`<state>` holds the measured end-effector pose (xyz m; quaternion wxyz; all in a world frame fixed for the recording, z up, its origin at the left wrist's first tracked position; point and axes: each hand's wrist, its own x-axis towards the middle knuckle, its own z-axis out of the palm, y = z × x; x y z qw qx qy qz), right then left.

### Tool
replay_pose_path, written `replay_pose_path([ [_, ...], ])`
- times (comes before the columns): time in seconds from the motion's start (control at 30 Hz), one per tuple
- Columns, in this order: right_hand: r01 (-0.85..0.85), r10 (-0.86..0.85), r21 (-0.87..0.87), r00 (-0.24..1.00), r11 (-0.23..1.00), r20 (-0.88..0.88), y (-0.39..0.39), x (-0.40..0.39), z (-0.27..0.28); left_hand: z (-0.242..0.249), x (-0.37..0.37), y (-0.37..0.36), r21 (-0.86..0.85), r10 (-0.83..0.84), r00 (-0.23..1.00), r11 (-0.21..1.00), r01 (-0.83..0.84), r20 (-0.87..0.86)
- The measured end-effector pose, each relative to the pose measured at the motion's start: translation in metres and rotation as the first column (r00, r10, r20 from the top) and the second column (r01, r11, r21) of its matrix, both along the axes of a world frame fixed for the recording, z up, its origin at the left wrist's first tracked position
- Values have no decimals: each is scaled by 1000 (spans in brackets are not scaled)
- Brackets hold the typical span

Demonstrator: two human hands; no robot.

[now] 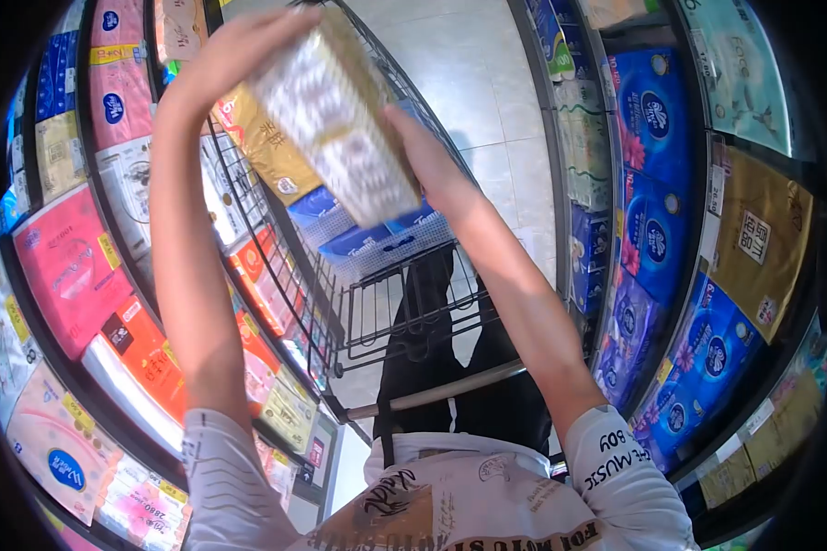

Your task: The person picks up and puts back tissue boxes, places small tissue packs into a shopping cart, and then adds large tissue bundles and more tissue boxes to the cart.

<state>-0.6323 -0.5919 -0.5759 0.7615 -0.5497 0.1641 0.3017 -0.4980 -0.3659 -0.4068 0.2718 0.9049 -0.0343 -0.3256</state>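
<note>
A white and gold pack of tissues (340, 129), blurred by motion, is held tilted above a black wire shopping cart (413, 266). My left hand (253, 50) grips its far upper end, with the fingers laid over the edge. On the near right side, my right hand (427, 161) presses against the pack, its fingers partly hidden. Under the pack, an orange-gold tissue pack (271, 151) and blue tissue packs (377, 237) lie in the cart.
Shelves full of pink, red and white tissue packs (73, 262) line the left side. On the right stand shelves with blue packs (652, 115) and a gold pack (758, 234). The cart's handle bar (446, 386) crosses in front of my body. Pale floor tiles (487, 101) show beyond the cart.
</note>
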Motion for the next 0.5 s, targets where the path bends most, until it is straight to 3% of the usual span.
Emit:
replay_pose_path([
  [0.07,171,-163,261,985,950,-53,5,-1,-21,-86,47,25,-82,-9,938,996,40,347],
  [0.1,236,-241,264,970,935,-14,9,0,-16,-81,42,17,-35,-9,941,999,22,338],
  [0.17,99,-105,46,983,994,153,6,0,-22,-72,41,0,67,-21,948,998,0,319],
  [0.23,52,15,-224,958,973,286,6,-3,-32,-86,27,-4,30,82,929,995,-99,361],
  [0.33,17,44,-310,981,951,189,9,-1,-18,-133,25,2,91,127,876,977,-191,466],
  [0.37,92,5,-415,974,905,228,17,-3,7,-148,24,-6,109,164,819,958,-265,550],
  [0.4,185,30,-504,921,844,389,28,-6,-9,-154,22,-10,116,201,750,931,-346,630],
  [0.47,413,119,-601,750,685,651,39,-16,-59,-158,18,-6,-68,287,706,944,-322,647],
  [0.5,338,147,-615,785,712,602,36,-8,-66,-160,14,-4,-157,331,684,939,-305,649],
])
